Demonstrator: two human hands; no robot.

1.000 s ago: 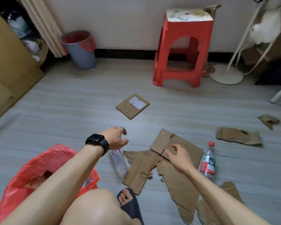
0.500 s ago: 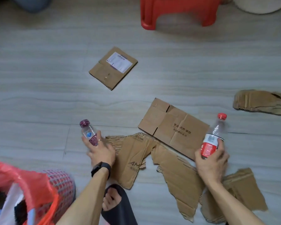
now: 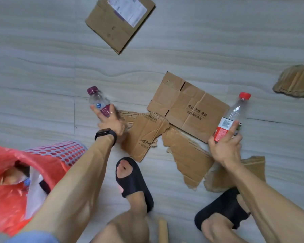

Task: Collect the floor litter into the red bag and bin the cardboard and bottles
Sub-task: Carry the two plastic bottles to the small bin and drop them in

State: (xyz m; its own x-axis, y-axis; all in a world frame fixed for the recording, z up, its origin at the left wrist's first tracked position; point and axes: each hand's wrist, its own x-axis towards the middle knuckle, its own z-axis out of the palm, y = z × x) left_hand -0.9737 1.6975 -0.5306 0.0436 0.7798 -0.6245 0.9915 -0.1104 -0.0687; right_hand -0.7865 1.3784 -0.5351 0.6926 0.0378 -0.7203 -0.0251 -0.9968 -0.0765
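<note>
From my feed the labelled cardboard box (image 3: pixel 112 27) at the top is cut off by the frame edge, and so is the corrugated scrap (image 3: pixel 297 83) at the far right. Another torn piece (image 3: pixel 253 169) lies partly hidden under the right forearm. A pale stick-like thing (image 3: pixel 162 230) between the knees is too blurred for me to name.

The red bag (image 3: pixel 5 199) sits at lower left, lining a perforated basket (image 3: pixel 65 149), with its mouth open. Inside I see white plastic and something dark, but I cannot make out the rest.

My view shows the left hand (image 3: pixel 111 121), with a watch (image 3: pixel 105 134) on its wrist, curled round the lower half of a small purple-capped bottle (image 3: pixel 98 100). The right hand (image 3: pixel 225 148) grips a taller red-capped bottle (image 3: pixel 233 114) by its red label. Both bottles are clear plastic and tilted; I cannot tell whether they are clear of the floor.

Between the hands a printed carton (image 3: pixel 188 106) lies flat on the grey wood-grain floor (image 3: pixel 42 76), its near edge overlapping torn cardboard pieces (image 3: pixel 144 137). Two feet in black slippers (image 3: pixel 133 181) stand just beside the torn pieces
</note>
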